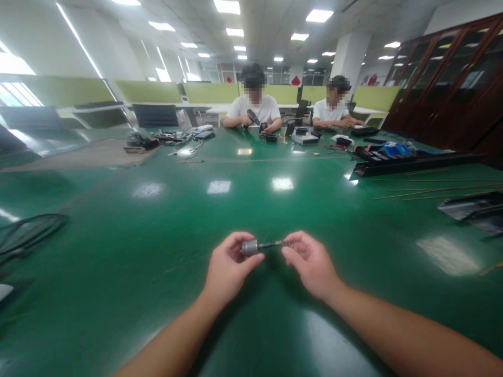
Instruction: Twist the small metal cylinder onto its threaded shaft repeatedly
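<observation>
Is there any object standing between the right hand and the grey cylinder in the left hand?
Only the thin shaft, running from the grey cylinder in the left hand to the right hand. Nothing else visible stands in that gap above the green table.

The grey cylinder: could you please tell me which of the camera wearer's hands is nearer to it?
Left. The left hand holds the grey cylinder itself, while the right hand is off to its right, at the far end of the thin rod.
</observation>
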{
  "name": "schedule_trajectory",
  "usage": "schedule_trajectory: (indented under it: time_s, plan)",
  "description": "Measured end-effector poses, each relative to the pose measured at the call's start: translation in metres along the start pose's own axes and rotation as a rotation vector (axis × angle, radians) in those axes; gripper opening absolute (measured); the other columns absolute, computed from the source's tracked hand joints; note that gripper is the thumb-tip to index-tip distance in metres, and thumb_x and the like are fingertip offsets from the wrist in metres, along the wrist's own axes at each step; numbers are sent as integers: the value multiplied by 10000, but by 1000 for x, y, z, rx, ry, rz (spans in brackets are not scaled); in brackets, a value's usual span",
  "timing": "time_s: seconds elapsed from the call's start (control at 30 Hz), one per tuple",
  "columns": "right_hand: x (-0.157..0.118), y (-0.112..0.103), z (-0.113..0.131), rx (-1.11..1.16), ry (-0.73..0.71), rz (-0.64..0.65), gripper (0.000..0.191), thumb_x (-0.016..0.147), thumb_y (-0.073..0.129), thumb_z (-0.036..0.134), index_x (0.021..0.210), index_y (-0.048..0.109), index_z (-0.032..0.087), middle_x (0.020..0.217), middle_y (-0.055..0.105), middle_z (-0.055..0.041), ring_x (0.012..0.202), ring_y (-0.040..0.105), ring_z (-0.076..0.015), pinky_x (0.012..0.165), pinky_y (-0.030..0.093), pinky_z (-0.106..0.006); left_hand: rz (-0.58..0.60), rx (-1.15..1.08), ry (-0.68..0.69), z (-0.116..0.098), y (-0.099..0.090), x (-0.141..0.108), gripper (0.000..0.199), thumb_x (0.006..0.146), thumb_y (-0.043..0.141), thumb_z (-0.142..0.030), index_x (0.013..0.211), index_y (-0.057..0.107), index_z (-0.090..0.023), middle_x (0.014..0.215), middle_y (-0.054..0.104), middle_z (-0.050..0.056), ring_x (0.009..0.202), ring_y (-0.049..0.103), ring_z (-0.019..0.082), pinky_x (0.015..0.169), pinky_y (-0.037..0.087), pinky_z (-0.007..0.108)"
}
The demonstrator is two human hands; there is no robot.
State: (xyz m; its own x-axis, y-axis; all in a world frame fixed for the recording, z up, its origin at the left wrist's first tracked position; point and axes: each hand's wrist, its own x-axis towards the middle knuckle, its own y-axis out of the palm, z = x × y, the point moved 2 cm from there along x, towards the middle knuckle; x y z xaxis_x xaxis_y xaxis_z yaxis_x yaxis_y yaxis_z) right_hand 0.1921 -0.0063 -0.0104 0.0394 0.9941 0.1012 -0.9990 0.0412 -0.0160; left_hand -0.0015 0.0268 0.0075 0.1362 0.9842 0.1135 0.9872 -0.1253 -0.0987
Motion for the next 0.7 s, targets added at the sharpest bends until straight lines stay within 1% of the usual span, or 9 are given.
schedule_trajectory:
  time_s: [0.1, 0.17, 0.23, 0.3, 0.37, 0.47, 0.57, 0.63, 0.7]
  plan:
    - [-2, 0, 3, 45, -16, -32, 225, 859, 647, 357, 986, 583, 182, 632, 568, 38, 574, 538, -126, 563, 421, -242, -80, -58, 6, 3, -3, 2, 420, 631, 858, -288, 910, 569, -164, 833, 649, 6, 752, 622, 145, 698, 484, 234]
    - [-2, 1, 3, 68, -15, -9, 218, 868, 634, 356, 988, 573, 184, 620, 556, 45, 543, 510, -117, 536, 398, -236, -144, -110, -5, 5, -4, 5, 448, 645, 861, -318, 933, 550, -172, 812, 646, -9, 721, 602, 125, 664, 456, 210]
    - [-2, 2, 2, 75, -18, 31, 209, 869, 631, 350, 981, 571, 184, 621, 552, 46, 539, 509, -115, 527, 391, -233, -184, -148, -35, 7, -6, 7, 497, 691, 832, -375, 1061, 566, -175, 826, 670, 4, 703, 590, 118, 636, 432, 202]
    - [-2, 3, 1, 78, -31, 62, 200, 863, 635, 341, 969, 571, 184, 627, 554, 44, 559, 529, -119, 539, 402, -235, -204, -168, -68, 9, -8, 9, 598, 742, 784, -439, 1228, 568, -167, 874, 697, 37, 693, 576, 115, 624, 422, 209]
    - [-1, 4, 0, 84, -47, 77, 196, 862, 636, 339, 963, 569, 185, 628, 557, 42, 579, 546, -126, 558, 416, -239, -220, -187, -100, 11, -11, 9, 638, 769, 749, -481, 1287, 578, -150, 925, 706, 66, 684, 559, 108, 628, 429, 217]
    - [0, 5, -1, 90, -61, 92, 199, 870, 625, 354, 960, 566, 187, 618, 555, 43, 578, 542, -127, 570, 420, -245, -242, -237, -125, 10, -16, 8, 565, 745, 778, -463, 1174, 651, -117, 969, 699, 77, 696, 562, 101, 664, 462, 220]
    - [0, 7, 1, 84, -69, 117, 201, 874, 618, 365, 951, 567, 187, 604, 554, 47, 562, 527, -123, 567, 413, -242, -265, -294, -125, 1, -17, 5, 527, 637, 871, -364, 1046, 648, -118, 959, 701, 59, 736, 608, 110, 713, 492, 214]
    - [-1, 8, 3, 82, -71, 137, 195, 875, 614, 359, 951, 568, 185, 598, 554, 50, 556, 524, -120, 564, 410, -237, -248, -296, -133, -8, -18, 2, 538, 597, 895, -335, 1007, 611, -134, 999, 712, 72, 786, 651, 136, 749, 513, 230]
    - [-2, 8, 5, 82, -70, 149, 187, 874, 609, 345, 954, 567, 181, 591, 553, 53, 548, 523, -116, 559, 407, -232, -195, -214, -147, -18, -24, -5, 566, 599, 892, -363, 1030, 594, -150, 1073, 716, 105, 887, 685, 191, 813, 535, 276]
